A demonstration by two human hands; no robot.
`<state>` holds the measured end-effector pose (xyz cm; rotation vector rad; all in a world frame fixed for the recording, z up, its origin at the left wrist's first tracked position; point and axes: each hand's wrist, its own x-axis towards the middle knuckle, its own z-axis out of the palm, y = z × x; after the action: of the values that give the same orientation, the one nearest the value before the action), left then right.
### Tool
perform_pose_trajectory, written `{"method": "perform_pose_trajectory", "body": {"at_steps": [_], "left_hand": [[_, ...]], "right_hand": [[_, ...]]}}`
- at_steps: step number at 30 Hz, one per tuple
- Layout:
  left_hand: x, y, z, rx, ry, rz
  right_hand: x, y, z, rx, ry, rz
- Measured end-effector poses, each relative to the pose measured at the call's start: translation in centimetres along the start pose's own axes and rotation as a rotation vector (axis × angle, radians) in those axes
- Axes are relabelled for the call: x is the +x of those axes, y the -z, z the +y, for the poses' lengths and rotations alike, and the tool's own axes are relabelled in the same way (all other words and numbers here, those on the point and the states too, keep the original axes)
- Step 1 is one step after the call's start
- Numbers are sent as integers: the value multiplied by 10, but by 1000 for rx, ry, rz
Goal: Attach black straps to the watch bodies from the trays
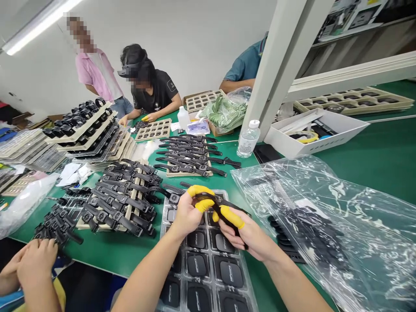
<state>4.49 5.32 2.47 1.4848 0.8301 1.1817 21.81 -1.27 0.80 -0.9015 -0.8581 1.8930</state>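
My left hand (191, 210), yellow finger cots on its fingertips, is closed around a black smartwatch (204, 196). My right hand (242, 225) also wears yellow finger cots and pinches a black watch strap (233, 223) beside it. Whether strap and watch are joined is hidden by the fingers. Below both hands lies a clear plastic tray (210, 277) with several black square watch units (231, 274) in its pockets. Another strapped watch (173, 198) rests at the tray's far left corner. To the right, a clear plastic bag (357, 208) lies over black straps (286, 240).
Strapped watches (120, 199) are heaped on beige trays at the left, with more watches (188, 156) on another tray ahead. A bottle (248, 138), a white box (320, 130) and a post (276, 65) stand beyond. A co-worker's hands (35, 264) are at lower left; other people are across the table.
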Motion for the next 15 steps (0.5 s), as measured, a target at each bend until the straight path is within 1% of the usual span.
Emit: {"method": "perform_pose_trajectory", "body": {"at_steps": [2, 4, 5, 6, 7, 8, 10, 11, 12, 13, 15], "left_hand": [[4, 4, 2, -127, 73, 193], [9, 9, 3, -201, 93, 400], [12, 11, 3, -221, 101, 473], [14, 12, 2, -231, 126, 503], [15, 12, 0, -227, 172, 481], [14, 10, -2, -212, 231, 407], [10, 3, -7, -124, 310, 170], [7, -1, -10, -41, 295, 50], [4, -4, -11, 64, 238, -54], [1, -6, -12, 179, 147, -139], [-4, -7, -12, 385, -59, -269]], "right_hand": [[-3, 5, -5, -62, -89, -39], [-5, 10, -8, -130, -120, -35], [-5, 12, -9, -151, -106, -14], [-5, 13, -9, -156, -73, 17], [-4, 14, -8, -148, -28, 52], [-3, 14, -6, -132, 22, 85], [0, 13, 0, -95, 100, 130], [1, 12, 3, -81, 116, 139], [2, 11, 6, -72, 120, 139], [3, 10, 9, -67, 119, 138], [4, 9, 14, -72, 103, 130]]}}
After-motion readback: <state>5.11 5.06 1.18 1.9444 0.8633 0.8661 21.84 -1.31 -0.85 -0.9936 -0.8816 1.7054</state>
